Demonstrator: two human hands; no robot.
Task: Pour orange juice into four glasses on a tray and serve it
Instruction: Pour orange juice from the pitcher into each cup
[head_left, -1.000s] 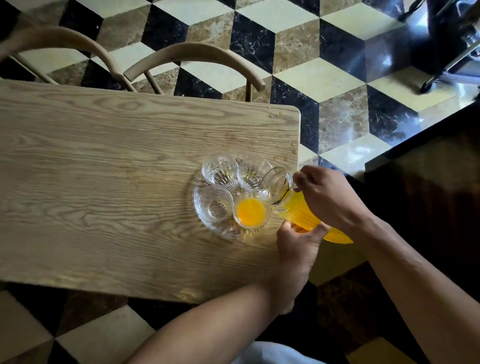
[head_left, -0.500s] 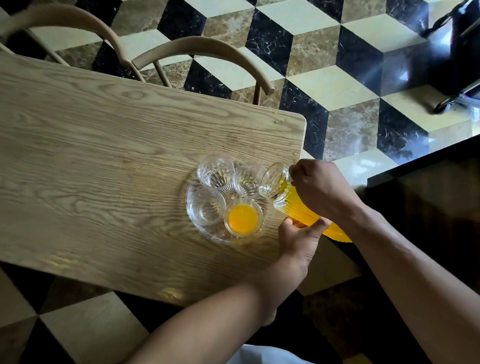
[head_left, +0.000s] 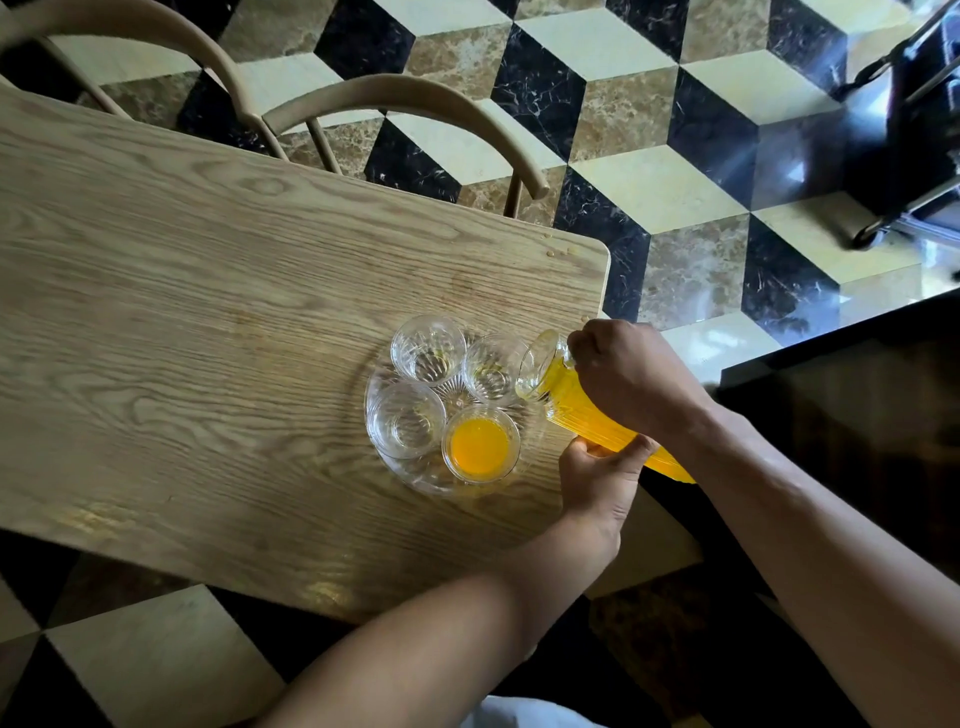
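A round clear glass tray (head_left: 415, 480) sits near the right end of the wooden table (head_left: 208, 312) and carries several glasses. The near-right glass (head_left: 480, 444) holds orange juice. The far-left glass (head_left: 428, 349), near-left glass (head_left: 407, 420) and far-right glass (head_left: 491, 369) look empty. A ribbed glass jug of orange juice (head_left: 576, 410) is tilted, its mouth over the far-right glass. My right hand (head_left: 631, 379) grips the jug's neck from above. My left hand (head_left: 602, 475) supports the jug's body from below.
Two curved wooden chair backs (head_left: 405, 98) stand at the table's far edge. The floor is black, cream and brown cube-pattern tile (head_left: 649, 182). A dark counter (head_left: 857, 415) runs along the right, and a wheeled metal frame (head_left: 904, 104) stands at the top right.
The jug's mouth has moved from above the juice-filled glass to above the far-right glass. Both hands stayed on the jug. The view shifted slightly.
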